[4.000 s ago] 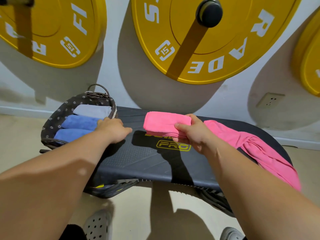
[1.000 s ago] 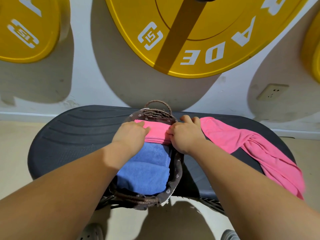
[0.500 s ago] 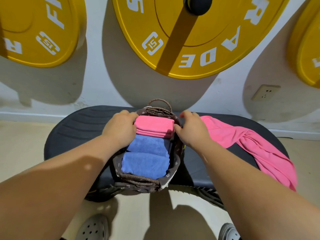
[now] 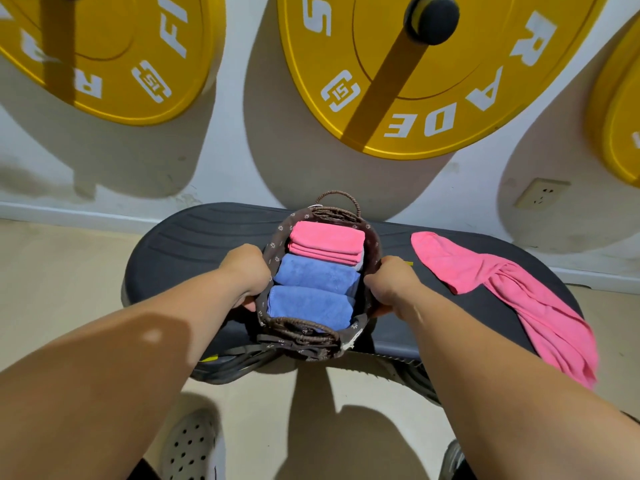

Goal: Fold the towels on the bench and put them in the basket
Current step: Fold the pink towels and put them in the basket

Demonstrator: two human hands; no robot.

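Observation:
A brown wicker basket (image 4: pixel 308 336) with a dotted liner sits in the middle of the black bench (image 4: pixel 194 244). Inside it lie a folded pink towel (image 4: pixel 327 241) at the far end and two folded blue towels (image 4: pixel 317 276) nearer me. My left hand (image 4: pixel 246 271) grips the basket's left side, and my right hand (image 4: pixel 388 284) grips its right side. An unfolded pink towel (image 4: pixel 498 292) lies spread on the bench's right part, drooping over the front right edge.
Large yellow weight plates (image 4: pixel 433 74) hang on the white wall behind the bench. A wall socket (image 4: pixel 540 192) is at the right. Beige floor lies around the bench, and my shoes (image 4: pixel 194 448) show below.
The folded pink towel went from the bench into the basket's far end. The basket came from the bench's left end to its middle. Both hands left the towel and slid down the basket's sides.

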